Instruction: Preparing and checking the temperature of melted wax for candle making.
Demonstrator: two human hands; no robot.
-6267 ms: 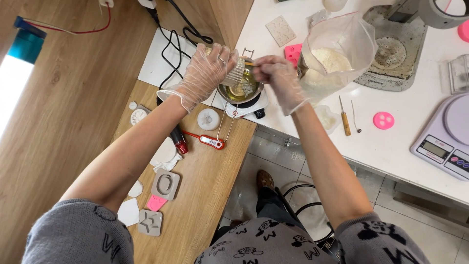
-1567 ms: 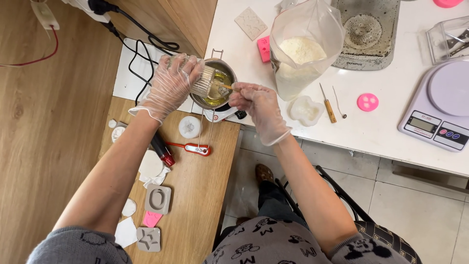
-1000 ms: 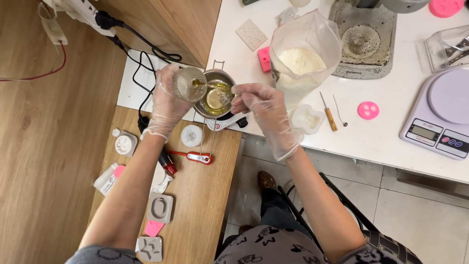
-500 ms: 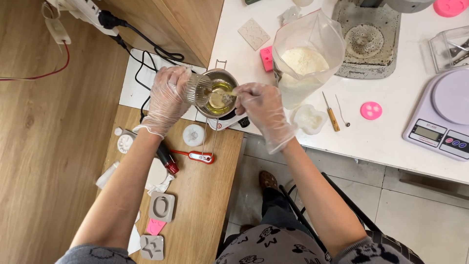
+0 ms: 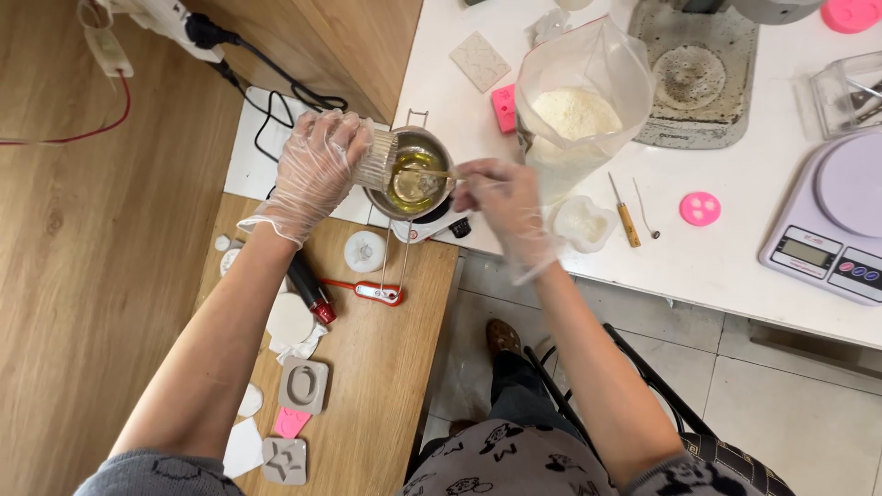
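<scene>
My left hand, in a clear plastic glove, holds a ribbed clear cup tipped sideways over a small metal pot. The pot holds yellow liquid and sits on a small white heater at the edge of the white table. My right hand, also gloved, pinches a thin wooden stick whose tip is in the liquid. A large clear bag of white flakes stands just right of the pot.
On the white table lie a pink mould, a small clear cup, a small screwdriver, a pink disc and a digital scale. The wooden shelf holds a red thermometer and grey moulds. Black cables run behind.
My left hand turned the ribbed cup onto its side over the pot and shifted slightly. My right hand keeps the stick in the liquid. The view drifted a little.
</scene>
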